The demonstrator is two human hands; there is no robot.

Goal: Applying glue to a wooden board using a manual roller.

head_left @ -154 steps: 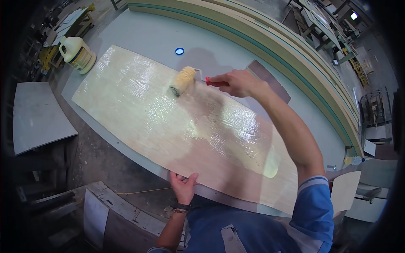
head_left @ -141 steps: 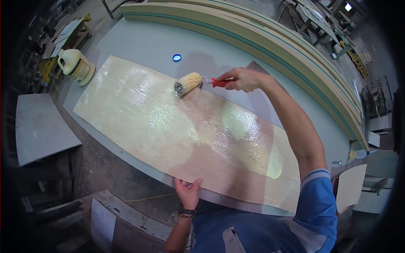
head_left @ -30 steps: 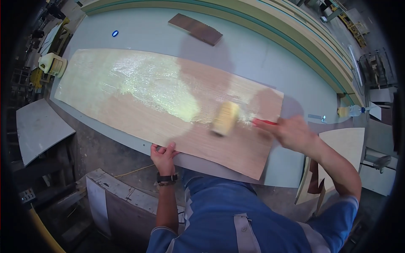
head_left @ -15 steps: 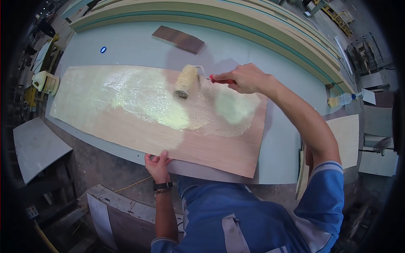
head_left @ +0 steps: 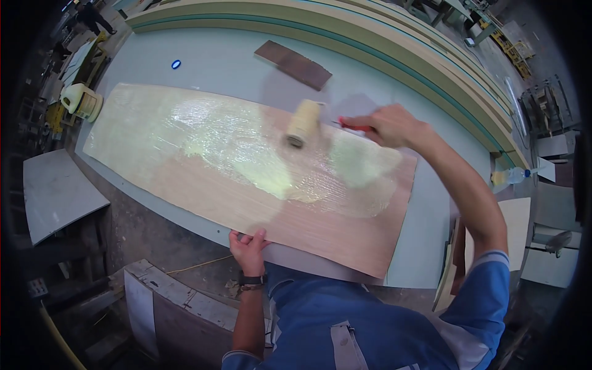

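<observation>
My right hand (head_left: 394, 126) grips the red handle (head_left: 356, 123) of a paint roller, whose cream sleeve (head_left: 304, 123) is over the upper middle of a thin wood sheet (head_left: 209, 200). Wet, whitish glue-like liquid (head_left: 216, 145) glistens over much of the sheet's left and middle, with a paler patch to the right. Bare pinkish wood shows along the near side. At the near edge, my left hand (head_left: 248, 250) holds the sheet, thumb on top and the other fingers partly hidden.
Under the sheet lies a pale table (head_left: 431, 228). On it are a brown wood offcut (head_left: 293, 65), a blue ring-shaped item (head_left: 176, 64) and long stacked boards (head_left: 345, 43). A cream jug (head_left: 81, 102) stands far left; a bottle (head_left: 510, 177) lies right. A person (head_left: 94, 15) stands in the background.
The whole view has shifted and tilted, so the table appears further right and turned. The roller stays over about the same part of the sheet, now slightly blurred. My left hand keeps its place.
</observation>
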